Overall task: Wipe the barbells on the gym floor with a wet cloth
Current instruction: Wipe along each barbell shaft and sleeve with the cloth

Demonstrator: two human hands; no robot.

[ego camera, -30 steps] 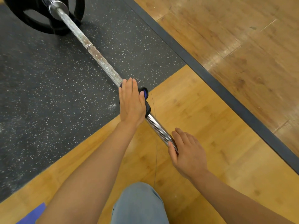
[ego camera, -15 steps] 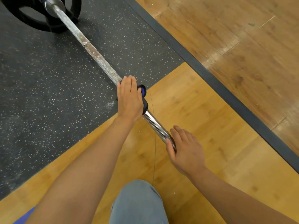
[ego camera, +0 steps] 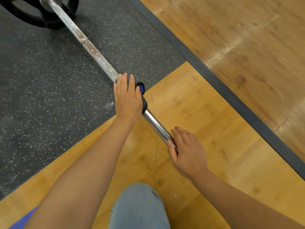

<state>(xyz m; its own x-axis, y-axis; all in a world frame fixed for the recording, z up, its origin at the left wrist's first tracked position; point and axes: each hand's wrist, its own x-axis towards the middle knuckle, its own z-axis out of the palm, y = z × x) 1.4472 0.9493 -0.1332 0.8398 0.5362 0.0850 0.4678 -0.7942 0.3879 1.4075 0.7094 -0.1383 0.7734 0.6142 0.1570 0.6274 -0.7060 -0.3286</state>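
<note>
- The barbell (ego camera: 97,54) lies on the gym floor, its shaft running from the far left down toward the near middle.
- Its far end carries a black weight plate (ego camera: 39,19) resting on the speckled black rubber mat (ego camera: 41,76); the far stretch of the shaft looks dull and spotted, the near stretch bright chrome.
- The left hand (ego camera: 127,98) lies on top of the shaft where the mat meets the light wooden platform (ego camera: 206,113), fingers straight and together, pressing a dark cloth (ego camera: 144,103) with a blue patch onto the bar; the cloth shows at the hand's right edge.
- The right hand (ego camera: 188,152) sits nearer on the chrome part, its grip closed round the bar, thumb on the left side and fingers over the top.
- A dark strip (ego camera: 214,76) separates the platform from darker wooden flooring (ego camera: 247,38) on the right.
- A knee in light blue denim (ego camera: 138,207) shows at the near edge.
- No brand, label or writing can be read anywhere.
</note>
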